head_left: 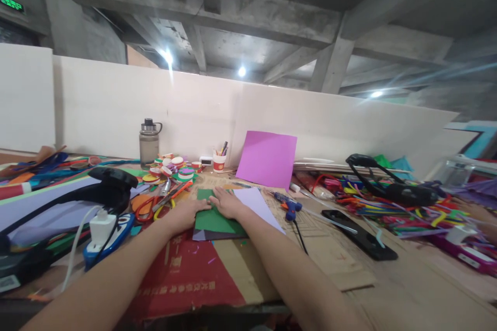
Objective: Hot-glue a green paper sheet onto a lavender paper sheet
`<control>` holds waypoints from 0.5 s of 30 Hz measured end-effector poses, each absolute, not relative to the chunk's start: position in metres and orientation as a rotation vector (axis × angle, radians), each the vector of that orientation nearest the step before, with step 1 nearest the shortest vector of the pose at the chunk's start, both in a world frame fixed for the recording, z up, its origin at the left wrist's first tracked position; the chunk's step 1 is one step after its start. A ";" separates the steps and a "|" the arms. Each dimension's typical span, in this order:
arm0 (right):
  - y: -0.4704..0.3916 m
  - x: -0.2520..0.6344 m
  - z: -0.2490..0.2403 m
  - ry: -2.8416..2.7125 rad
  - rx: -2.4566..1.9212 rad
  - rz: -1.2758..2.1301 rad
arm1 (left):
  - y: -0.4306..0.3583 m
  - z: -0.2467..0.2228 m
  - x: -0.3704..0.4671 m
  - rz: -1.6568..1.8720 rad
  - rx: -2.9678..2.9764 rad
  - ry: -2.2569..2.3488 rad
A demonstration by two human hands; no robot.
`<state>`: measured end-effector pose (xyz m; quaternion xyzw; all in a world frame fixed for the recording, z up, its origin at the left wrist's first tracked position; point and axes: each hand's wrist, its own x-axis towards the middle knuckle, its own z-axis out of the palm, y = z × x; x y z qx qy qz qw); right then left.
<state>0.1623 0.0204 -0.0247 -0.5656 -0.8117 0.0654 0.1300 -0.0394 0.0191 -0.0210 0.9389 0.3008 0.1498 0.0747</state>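
Note:
Both my hands rest on a dark green sheet of paper (219, 225) in the middle of the table. My right hand (227, 202) lies flat across its upper part with the fingers stretched out. At the sheet's left edge is my left hand (194, 213), its fingers reaching onto the green paper. A lavender sheet (256, 204) shows beneath and to the right of the green one. Darker paper peeks out along the near edge. Orange-handled scissors (145, 208) lie left of my left hand, and a blue glue gun (290, 208) is right of my right hand.
A purple sheet (267, 159) leans on the white partition (186, 88). At the back stand a water bottle (149, 146) and a paper cup (219, 162) of pens. A black phone (361, 235) and colourful pipe cleaners (388, 207) lie to the right. A white plug (101, 227) stands left.

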 end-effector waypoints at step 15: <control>-0.065 0.318 0.019 -1.495 -2.273 -0.322 | 0.017 -0.010 -0.033 0.313 2.799 1.078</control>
